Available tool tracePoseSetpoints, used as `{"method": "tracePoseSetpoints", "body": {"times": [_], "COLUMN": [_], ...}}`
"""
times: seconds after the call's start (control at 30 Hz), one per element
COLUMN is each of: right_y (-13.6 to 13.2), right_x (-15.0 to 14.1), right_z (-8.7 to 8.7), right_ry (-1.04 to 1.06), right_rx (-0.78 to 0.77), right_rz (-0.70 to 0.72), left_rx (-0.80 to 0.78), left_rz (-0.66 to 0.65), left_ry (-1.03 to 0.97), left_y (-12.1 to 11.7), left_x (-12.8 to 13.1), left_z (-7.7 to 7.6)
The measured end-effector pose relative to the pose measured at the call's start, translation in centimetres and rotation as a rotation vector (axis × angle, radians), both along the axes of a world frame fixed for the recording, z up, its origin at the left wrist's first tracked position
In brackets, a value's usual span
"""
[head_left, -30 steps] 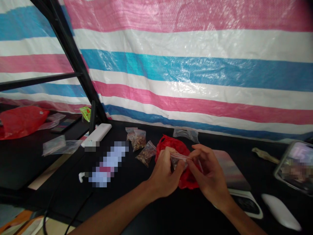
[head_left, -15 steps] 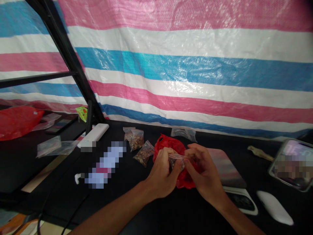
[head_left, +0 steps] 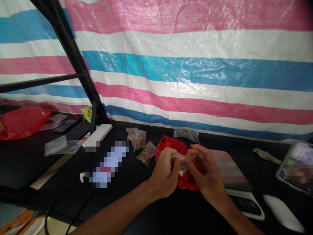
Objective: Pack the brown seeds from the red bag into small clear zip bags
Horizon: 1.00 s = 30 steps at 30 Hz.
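Left hand [head_left: 165, 174], right hand [head_left: 205, 173]: we pinch a zip-lock bag [head_left: 183, 168].
Red plastic bag [head_left: 172, 144]: beneath our grip.
Seal [head_left: 182, 157]: best kept taut.

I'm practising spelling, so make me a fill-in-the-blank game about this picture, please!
1. The bare left hand and bare right hand hold the ____ edge of a small clear plastic zip bag.
2. The crumpled plastic bag by them is ____.
3. Small clear plastic bags of brown bits lie to its ____.
4. The shiny plastic sheet has pink, white and ____ stripes.
Words: top; red; left; blue.
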State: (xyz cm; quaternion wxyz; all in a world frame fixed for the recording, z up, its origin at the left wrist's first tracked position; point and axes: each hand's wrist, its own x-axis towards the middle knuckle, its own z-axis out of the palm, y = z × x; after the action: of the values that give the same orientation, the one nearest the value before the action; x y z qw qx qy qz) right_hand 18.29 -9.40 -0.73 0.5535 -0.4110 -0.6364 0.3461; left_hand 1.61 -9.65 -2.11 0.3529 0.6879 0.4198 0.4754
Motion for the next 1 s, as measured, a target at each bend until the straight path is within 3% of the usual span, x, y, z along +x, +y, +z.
{"method": "tracePoseSetpoints", "body": {"times": [0.47, 1.0], "right_y": [0.17, 0.07], "right_x": [0.07, 0.08], "right_z": [0.16, 0.06], "right_ry": [-0.015, -0.011], "right_rx": [-0.023, -0.058], "right_rz": [-0.026, -0.011], "left_rx": [-0.005, 0.044], "left_rz": [0.073, 0.0], "left_ry": [-0.027, 0.071], "left_y": [0.38, 0.16], "left_x": [0.13, 0.02], "left_z": [-0.51, 0.23]}}
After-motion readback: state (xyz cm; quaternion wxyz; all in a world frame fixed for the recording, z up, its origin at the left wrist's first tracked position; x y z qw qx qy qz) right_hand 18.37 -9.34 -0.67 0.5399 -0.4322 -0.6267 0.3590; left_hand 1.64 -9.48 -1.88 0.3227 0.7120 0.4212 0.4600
